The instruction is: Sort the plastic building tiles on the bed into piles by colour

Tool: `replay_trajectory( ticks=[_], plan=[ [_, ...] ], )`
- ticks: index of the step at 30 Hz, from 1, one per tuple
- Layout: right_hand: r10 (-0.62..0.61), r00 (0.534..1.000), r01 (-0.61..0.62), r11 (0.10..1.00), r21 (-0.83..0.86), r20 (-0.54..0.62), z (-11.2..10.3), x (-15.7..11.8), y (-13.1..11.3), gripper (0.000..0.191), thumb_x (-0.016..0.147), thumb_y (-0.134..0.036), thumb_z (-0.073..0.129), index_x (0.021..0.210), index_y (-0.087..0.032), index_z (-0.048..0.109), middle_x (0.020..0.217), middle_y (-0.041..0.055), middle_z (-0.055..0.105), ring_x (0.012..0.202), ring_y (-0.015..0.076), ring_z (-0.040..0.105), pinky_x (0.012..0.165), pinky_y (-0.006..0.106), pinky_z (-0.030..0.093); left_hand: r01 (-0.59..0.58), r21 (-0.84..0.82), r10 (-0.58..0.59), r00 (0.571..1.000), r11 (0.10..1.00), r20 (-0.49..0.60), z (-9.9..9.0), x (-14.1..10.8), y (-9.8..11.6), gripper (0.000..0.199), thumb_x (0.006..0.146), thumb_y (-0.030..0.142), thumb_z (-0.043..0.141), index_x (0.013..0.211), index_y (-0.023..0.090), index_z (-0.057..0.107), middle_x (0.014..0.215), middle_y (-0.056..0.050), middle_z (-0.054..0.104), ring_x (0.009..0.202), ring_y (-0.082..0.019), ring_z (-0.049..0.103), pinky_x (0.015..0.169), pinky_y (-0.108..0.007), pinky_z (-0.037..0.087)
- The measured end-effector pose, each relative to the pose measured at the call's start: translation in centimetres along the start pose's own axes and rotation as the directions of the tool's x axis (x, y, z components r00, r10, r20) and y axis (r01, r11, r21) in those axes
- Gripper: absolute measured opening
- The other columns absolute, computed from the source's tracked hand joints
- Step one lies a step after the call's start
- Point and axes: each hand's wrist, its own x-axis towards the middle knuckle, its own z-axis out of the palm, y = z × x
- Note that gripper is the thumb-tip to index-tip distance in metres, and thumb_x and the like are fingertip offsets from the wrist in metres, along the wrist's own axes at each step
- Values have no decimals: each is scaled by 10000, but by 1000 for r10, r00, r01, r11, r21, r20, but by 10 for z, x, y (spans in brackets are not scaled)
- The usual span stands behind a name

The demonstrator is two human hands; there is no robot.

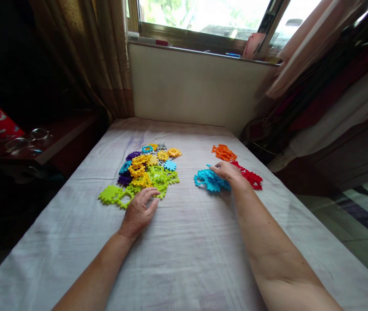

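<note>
Gear-edged plastic building pieces lie in groups on a pale bedsheet. My left hand (140, 210) rests at the near edge of the mixed pile, its fingers loosely stretched, thumb apart, touching or just above lime-green pieces (109, 194). Yellow pieces (138, 170), purple pieces (124, 179) and grey pieces (161, 147) lie beyond it. Over to the right, my right hand (227, 171) reaches onto a heap of light-blue pieces (208, 179), fingertips pinched at a blue piece on top. Its palm hides part of the heap.
Orange pieces (224, 152) and red pieces (252, 178) form heaps beyond and beside my right hand. The sheet-covered surface (177, 259) meets a wall (184, 86) under a window. Glasses (39, 134) sit on a dark side table at left; clothes hang at right.
</note>
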Motion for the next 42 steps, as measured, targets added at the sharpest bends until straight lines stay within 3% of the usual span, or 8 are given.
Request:
replay_trajectory(
  ticks=[5, 9, 13, 17, 23, 28, 33, 42],
  plan=[
    [-38, 994, 35, 999, -30, -101, 0, -8, -17, 486, 904, -535, 490, 1243, -247, 685, 1294, 135, 658, 1209, 319, 591, 957, 435, 460, -6, -3, 6, 1000, 1000, -11, 1, 0, -1, 211, 883, 306, 533, 993, 232, 699, 1080, -51, 718, 1025, -190, 668, 947, -358, 529],
    [-223, 951, 216, 975, -53, -213, 12, -17, -56, 389, 919, -423, 496, 1210, -256, 692, 1293, 99, 663, 1211, 281, 579, 992, 422, 440, -3, -3, 3, 1000, 1000, -15, 2, -1, -2, 203, 880, 296, 543, 995, 235, 699, 1091, -52, 716, 1030, -194, 668, 947, -367, 532],
    [-396, 900, 404, 915, 7, -182, 27, -22, -98, 390, 906, -402, 529, 1253, -273, 651, 1344, 50, 635, 1232, 252, 559, 1008, 388, 436, -6, -16, 5, 1000, 1000, -25, 2, -2, -1, 200, 884, 285, 541, 995, 232, 698, 1089, -57, 717, 1026, -196, 670, 942, -373, 536],
    [-449, 882, 461, 886, 58, -145, 36, -19, -121, 478, 874, -419, 577, 1334, -289, 584, 1391, 36, 602, 1251, 252, 549, 1025, 385, 430, 6, -22, -6, 1000, 1000, -23, 4, -2, -1, 195, 885, 278, 542, 997, 235, 695, 1095, -57, 714, 1030, -197, 668, 943, -375, 535],
    [-473, 877, 477, 878, 32, -88, 43, -12, -130, 524, 875, -432, 575, 1375, -280, 542, 1307, 59, 655, 1206, 251, 583, 982, 366, 448, 2, -20, -3, 1000, 1000, -24, 4, -3, -2, 195, 883, 273, 543, 1003, 240, 693, 1095, -52, 713, 1034, -195, 665, 953, -370, 528],
    [-438, 891, 444, 896, 28, -117, 45, -15, -130, 412, 885, -444, 571, 1258, -278, 625, 1240, 70, 680, 1132, 235, 616, 921, 328, 459, -1, -24, 0, 1000, 1000, -22, 3, -2, -1, 192, 876, 264, 550, 1001, 238, 695, 1088, -52, 715, 1037, -198, 664, 959, -380, 529],
    [-403, 901, 414, 910, 37, -162, 44, -15, -124, 382, 906, -342, 527, 1272, -270, 610, 1238, 48, 685, 1137, 221, 614, 944, 338, 450, 9, -22, -10, 1000, 1000, -19, 3, -2, -1, 200, 871, 265, 551, 1003, 242, 699, 1083, -51, 716, 1042, -196, 662, 960, -378, 530],
    [-386, 913, 401, 908, 122, -130, 46, -21, -133, 551, 880, -538, 552, 1358, -263, 542, 1266, 73, 674, 1162, 244, 610, 944, 352, 460, 2, -23, -3, 999, 1000, -34, 4, -3, -2, 196, 888, 274, 532, 993, 244, 695, 1085, -46, 718, 1036, -196, 666, 953, -378, 530]
  ],
)
